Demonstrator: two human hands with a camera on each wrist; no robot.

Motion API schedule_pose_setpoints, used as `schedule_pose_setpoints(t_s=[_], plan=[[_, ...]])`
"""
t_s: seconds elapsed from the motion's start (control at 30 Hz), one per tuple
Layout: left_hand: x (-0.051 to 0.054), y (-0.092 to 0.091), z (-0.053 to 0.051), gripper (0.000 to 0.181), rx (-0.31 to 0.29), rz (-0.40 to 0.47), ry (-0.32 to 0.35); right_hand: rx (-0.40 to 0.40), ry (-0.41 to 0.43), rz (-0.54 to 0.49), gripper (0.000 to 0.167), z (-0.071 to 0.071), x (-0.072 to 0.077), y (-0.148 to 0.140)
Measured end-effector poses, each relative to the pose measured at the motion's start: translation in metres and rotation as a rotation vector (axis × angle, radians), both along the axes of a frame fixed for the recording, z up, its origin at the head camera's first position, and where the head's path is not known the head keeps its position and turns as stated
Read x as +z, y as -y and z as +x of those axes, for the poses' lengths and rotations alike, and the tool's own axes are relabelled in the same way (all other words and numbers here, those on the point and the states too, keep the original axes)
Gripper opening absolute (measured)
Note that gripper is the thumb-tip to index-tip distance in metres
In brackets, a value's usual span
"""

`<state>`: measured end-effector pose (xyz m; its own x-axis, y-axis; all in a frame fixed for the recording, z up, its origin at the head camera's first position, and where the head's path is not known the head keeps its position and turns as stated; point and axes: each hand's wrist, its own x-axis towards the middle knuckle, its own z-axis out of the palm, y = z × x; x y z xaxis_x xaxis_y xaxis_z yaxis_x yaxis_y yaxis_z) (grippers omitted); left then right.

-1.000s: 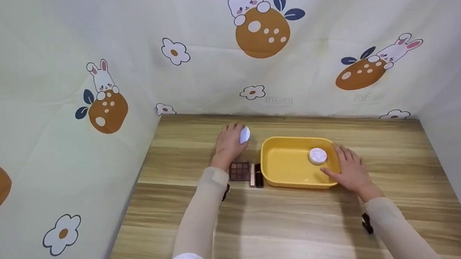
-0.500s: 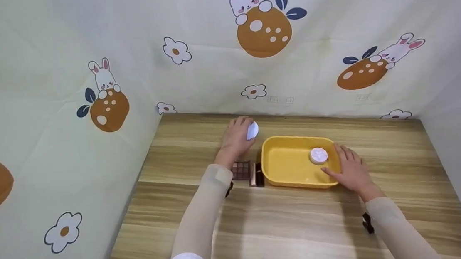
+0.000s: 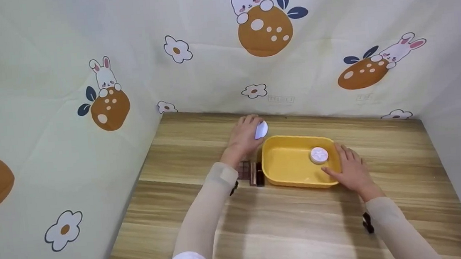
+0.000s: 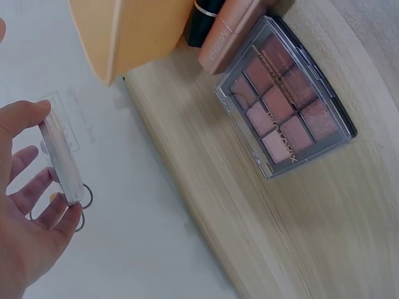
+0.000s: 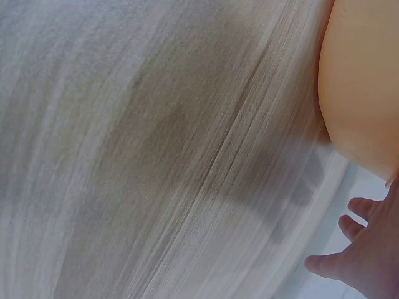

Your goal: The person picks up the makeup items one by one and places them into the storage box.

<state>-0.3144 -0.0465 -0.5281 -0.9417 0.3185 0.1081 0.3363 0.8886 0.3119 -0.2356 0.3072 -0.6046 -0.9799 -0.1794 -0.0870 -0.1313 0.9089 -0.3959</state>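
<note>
In the head view my left hand pinches a thin, round white compact, raised just behind the left end of a yellow plastic basin. The left wrist view shows the compact edge-on between thumb and fingertips. My right hand rests at the basin's right side, its fingers spread along the outer wall and the thumb over the rim. Inside the basin lies a round white container with a pinkish patterned lid. Only part of the right hand appears in the right wrist view.
Left of the basin lie an eyeshadow palette, a rose-gold lipstick and a black tube, side by side. My left forearm partly covers the palette in the head view. A patterned cloth hangs behind the wooden table.
My left hand has moved to the right and slightly away with the compact, closer to the basin. The right hand, the basin and the container in it stay as they were.
</note>
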Motion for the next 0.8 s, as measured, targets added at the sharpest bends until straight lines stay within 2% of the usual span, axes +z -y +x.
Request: schedule_pose_setpoints(t_s=[0.3, 0.8], plan=[[0.005, -0.012, 0.004, 0.056, -0.031, 0.002, -0.011, 0.012, -0.016, -0.008, 0.101, 0.0, 0.0, 0.0], [0.006, -0.036, 0.008, 0.054, -0.069, -0.045, -0.001, 0.013, -0.019, -0.012, 0.101, 0.0, 0.0, 0.0]])
